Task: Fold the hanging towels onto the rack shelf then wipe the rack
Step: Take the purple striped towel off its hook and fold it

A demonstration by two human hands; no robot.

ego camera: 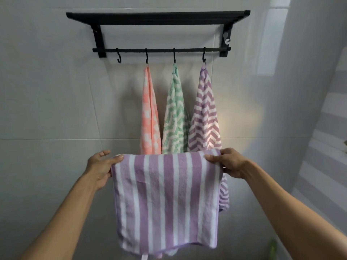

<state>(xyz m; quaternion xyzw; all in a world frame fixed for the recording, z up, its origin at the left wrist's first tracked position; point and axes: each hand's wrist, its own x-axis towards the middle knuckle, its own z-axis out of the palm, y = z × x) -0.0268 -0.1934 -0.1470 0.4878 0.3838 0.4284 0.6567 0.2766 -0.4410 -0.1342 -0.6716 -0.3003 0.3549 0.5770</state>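
A black wall rack [157, 16] with a top shelf and a hook bar [161, 50] hangs high on the tiled wall. Three towels hang from its hooks: a pink one [150, 117], a green zigzag one [175, 117] and a purple zigzag one [205, 113]. The leftmost hook [118, 58] is bare. I hold a purple and white striped towel [167, 199] folded over in front of me, below the hanging ones. My left hand [101, 169] grips its upper left corner, my right hand [228, 161] its upper right corner. It hides the bottoms of the hanging towels.
White tiles cover the wall behind the rack. A side wall with grey stripes [323, 147] stands to the right. A small white hook [227, 41] sits at the rack's right bracket. Something green and blurry [272, 248] shows at the bottom right.
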